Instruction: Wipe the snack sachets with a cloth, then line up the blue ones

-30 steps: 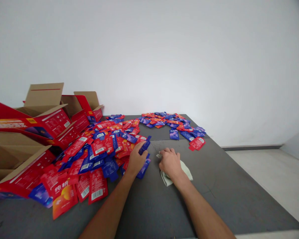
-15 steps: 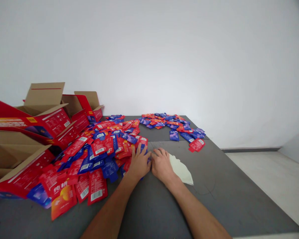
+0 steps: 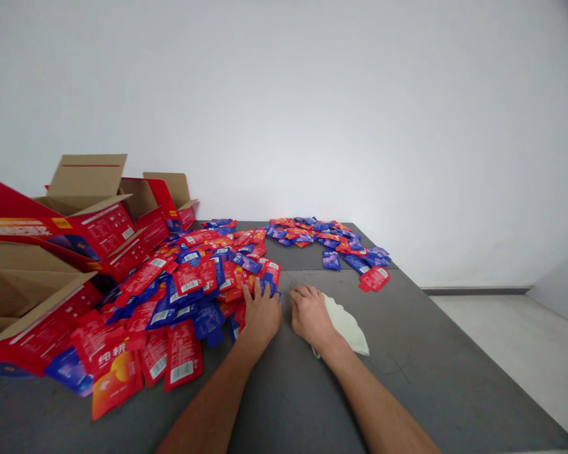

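Observation:
My left hand (image 3: 262, 313) lies palm down at the right edge of a pile of red and blue pouches (image 3: 189, 279). Its fingers are spread, with the tips touching a blue pouch (image 3: 269, 285). A small gap to the right, my right hand (image 3: 311, 315) rests on the dark table with its fingers curled and close together. Whatever lies under those fingers is hidden. Partly behind the right hand and wrist is a pale folded face mask (image 3: 345, 325), a thin loop showing near the wrist.
Open red cardboard boxes (image 3: 118, 234) stand along the left. A second group of pouches (image 3: 312, 230) lies at the far end of the grey table (image 3: 454, 391), with a single red pouch (image 3: 375, 278) near its right edge. A white wall rises behind.
My hands, earlier nearly touching, have drawn apart. The left one moved slightly left and back toward me at the pile; the right one shifted slightly right.

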The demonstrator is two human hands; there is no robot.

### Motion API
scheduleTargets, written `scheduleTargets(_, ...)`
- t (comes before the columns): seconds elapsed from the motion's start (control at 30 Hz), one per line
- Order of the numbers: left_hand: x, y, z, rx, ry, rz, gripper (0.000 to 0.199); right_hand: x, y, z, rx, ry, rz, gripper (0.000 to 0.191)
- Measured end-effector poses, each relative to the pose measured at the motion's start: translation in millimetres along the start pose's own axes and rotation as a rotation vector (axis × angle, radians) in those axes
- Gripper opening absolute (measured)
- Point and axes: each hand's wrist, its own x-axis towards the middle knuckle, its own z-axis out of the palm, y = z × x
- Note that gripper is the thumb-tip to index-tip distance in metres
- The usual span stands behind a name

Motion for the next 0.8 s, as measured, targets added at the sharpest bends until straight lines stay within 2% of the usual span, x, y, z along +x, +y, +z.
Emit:
scheduleTargets(0.37, 13.4, 27.0, 3.8, -0.076, 0.042, 0.063, 0.046, 4.5, 10.1, 4.6, 0.217, 0.144, -0.003, 0.039)
scheduleTargets(0.53, 25.7, 34.1, 5.3, -0.094, -0.007, 0.026, 0.057, 12.8, 16.8, 9.0, 0.252, 0.172, 0.026, 0.049)
scheduleTargets(0.63, 42.0, 35.1, -2.4, -0.136, -0.070, -0.004, 0.059, 23.7, 21.3, 0.8, 0.253, 0.136, 0.078, 0.051)
scheduleTargets(0.8, 77.1, 35.4, -28.2, -0.203, -0.140, -0.026, 0.061, 56.2, 27.9, -32.8, 0.202, 0.045, 0.168, 0.048)
